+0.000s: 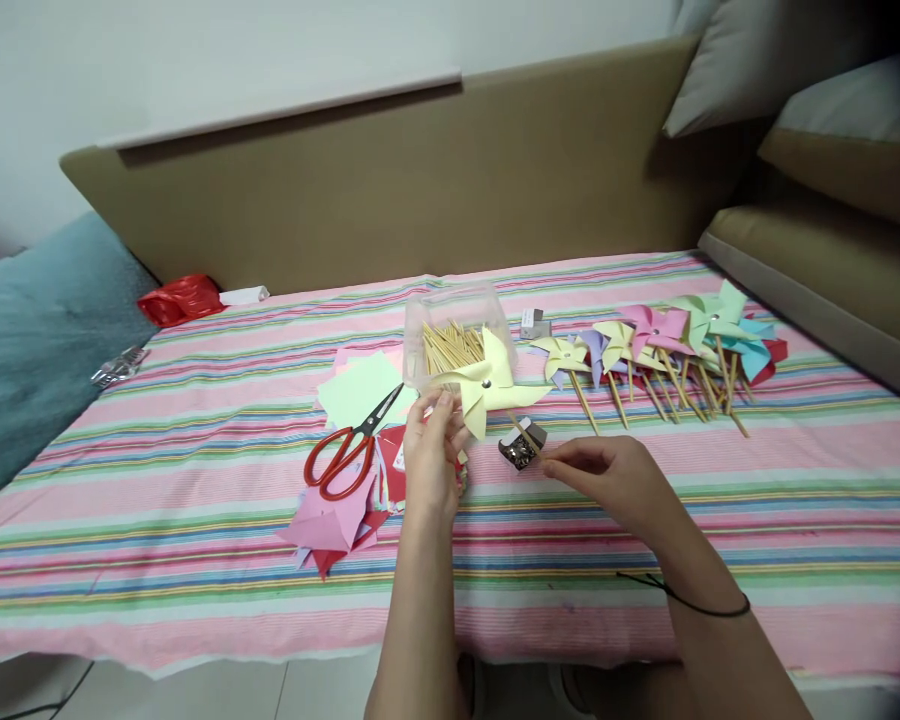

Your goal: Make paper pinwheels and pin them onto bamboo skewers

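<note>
A pale yellow paper pinwheel [493, 385] with a dark pin at its centre is held between my two hands. My left hand [433, 445] is closed at its left blade, thumb in front and the other fingers partly behind. My right hand [619, 480] pinches the lower end of its wooden stick [526, 434]. Under the stick lies a small open box of metal pins [519, 450]. Just behind the pinwheel, a clear plastic box [415, 345] holds many wooden sticks [450, 345].
Red-handled scissors [343, 462] lie on coloured paper sheets [367, 385], left of my left hand. Finished pinwheels [656, 333] are bunched at the right, near a small grey box [535, 325]. Striped cloth [217, 470] covers the surface; a red plastic bag [182, 300] sits far left.
</note>
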### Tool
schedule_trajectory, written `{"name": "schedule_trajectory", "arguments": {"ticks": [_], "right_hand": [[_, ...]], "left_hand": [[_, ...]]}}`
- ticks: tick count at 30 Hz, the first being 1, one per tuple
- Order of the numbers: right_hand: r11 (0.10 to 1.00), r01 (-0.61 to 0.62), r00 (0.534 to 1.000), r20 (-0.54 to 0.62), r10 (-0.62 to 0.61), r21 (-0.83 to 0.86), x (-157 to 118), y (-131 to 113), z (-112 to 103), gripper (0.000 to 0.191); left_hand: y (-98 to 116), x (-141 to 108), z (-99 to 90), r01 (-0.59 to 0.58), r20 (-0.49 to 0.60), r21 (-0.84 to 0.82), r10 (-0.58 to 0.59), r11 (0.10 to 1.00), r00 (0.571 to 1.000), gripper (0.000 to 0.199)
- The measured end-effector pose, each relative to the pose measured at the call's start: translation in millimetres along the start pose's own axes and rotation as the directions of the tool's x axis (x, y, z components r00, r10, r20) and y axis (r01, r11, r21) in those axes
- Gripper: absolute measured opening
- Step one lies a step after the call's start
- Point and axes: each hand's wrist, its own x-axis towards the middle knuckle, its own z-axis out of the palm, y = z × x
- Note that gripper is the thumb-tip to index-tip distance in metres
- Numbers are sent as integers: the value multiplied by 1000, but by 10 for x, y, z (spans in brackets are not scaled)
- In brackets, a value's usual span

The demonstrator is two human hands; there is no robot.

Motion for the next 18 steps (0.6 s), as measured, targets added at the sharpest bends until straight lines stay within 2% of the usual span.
{"name": "schedule_trajectory", "arguments": {"ticks": [6,11,18], "right_hand": [[999,-4,1000,-7,5,39,-17,16,-23,18],[1000,4,1000,15,-5,31,-16,19,-21,20],[998,-21,999,37,19,54,-13,5,-25,19]], "left_hand": [[-22,8,-18,30,103,40,-34,999,994,45],[-49,-23,23,57,139,37,-61,998,988,49],[-42,-35,48,99,155,26,-102,995,983,44]]}}
